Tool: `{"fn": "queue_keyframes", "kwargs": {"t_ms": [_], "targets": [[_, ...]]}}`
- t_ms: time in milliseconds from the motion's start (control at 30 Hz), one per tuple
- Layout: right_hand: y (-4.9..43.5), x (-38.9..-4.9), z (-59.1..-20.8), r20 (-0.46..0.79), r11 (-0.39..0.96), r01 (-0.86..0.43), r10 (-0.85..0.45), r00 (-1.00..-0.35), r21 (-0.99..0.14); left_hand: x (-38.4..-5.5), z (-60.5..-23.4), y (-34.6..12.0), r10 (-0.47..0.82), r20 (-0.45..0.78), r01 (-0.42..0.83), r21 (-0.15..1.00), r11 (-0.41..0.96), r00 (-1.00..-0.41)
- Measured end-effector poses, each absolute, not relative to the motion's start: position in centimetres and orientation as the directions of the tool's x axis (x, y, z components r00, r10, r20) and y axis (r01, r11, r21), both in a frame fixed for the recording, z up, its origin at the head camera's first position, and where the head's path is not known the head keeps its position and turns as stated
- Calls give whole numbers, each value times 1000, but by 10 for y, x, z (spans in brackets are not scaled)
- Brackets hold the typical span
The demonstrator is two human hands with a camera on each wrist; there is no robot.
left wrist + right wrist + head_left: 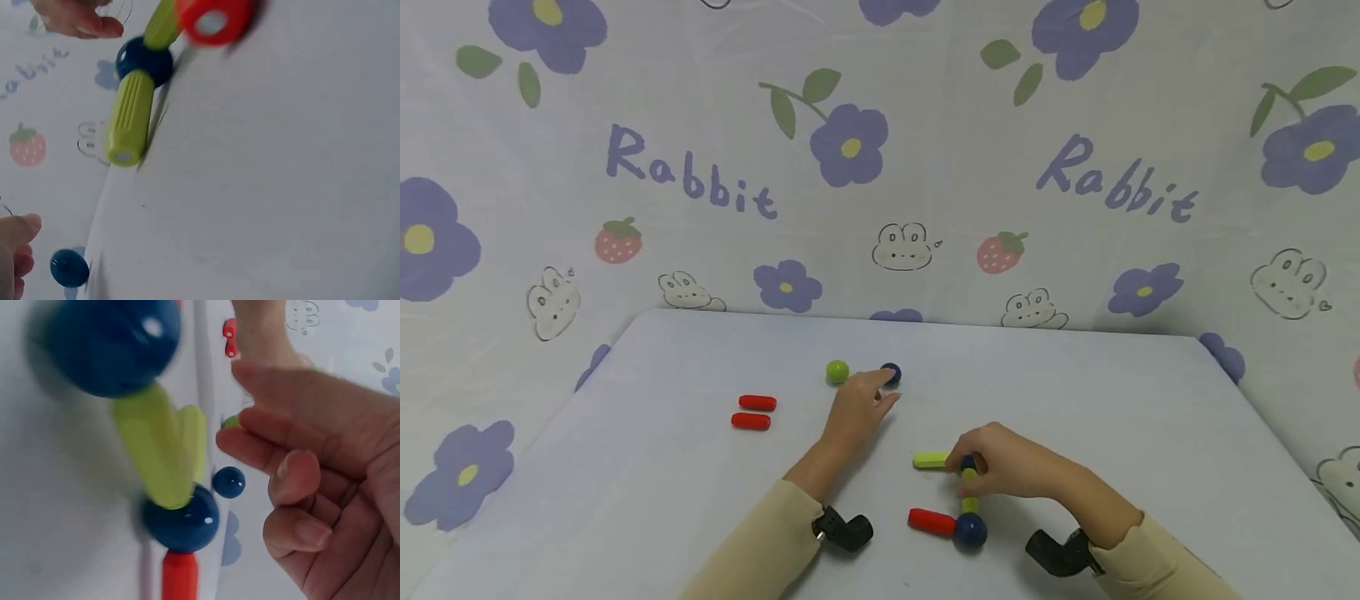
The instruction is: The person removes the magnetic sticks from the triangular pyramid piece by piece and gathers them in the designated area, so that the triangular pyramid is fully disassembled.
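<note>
In the head view, the left hand [856, 408], at centre, is loosely open at a loose blue ball [895, 380]; contact unconfirmed. The right hand [1009, 460], lower right, has relaxed fingers, gripping nothing, beside the rod-and-ball assembly [971, 504], lower centre. Assessment: joining part done; two red rods [751, 422], left of centre, the green ball [837, 372] and blue ball remain unattached.

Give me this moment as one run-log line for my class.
left hand: near loose blue ball | right hand: at joined sticks and balls | loose red sticks: side by side
</note>
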State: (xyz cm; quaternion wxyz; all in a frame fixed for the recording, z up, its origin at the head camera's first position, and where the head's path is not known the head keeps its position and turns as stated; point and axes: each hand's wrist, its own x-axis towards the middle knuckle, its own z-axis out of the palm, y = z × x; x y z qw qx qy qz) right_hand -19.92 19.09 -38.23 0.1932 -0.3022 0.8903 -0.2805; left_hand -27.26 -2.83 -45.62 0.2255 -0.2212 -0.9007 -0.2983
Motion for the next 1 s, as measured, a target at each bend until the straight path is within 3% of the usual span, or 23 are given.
{"fn": "queue_keyframes", "kwargs": {"t_ms": [67,367,500,733,1000], "targets": [[196,-192,-383,-176,653,-419,-646,-743,-631,-262,-453,-31,312,551,574,402,713,-774],[209,-168,-397,-148,615,-379,-634,-759,-692,-221,-447,-42,464,444,634,412,655,-767],[209,-162,-406,-147,617,-362,-619,-772,-698,-207,-444,-43,568,343,663,436,609,-748],[208,-155,-415,-96,594,-384,-618,-780,-707,-183,-439,-38,687,66,618,506,602,-723],[206,-149,-421,-72,613,-385,-587,-806,-690,-172,-442,-33,739,9,631,527,569,-674]]}}
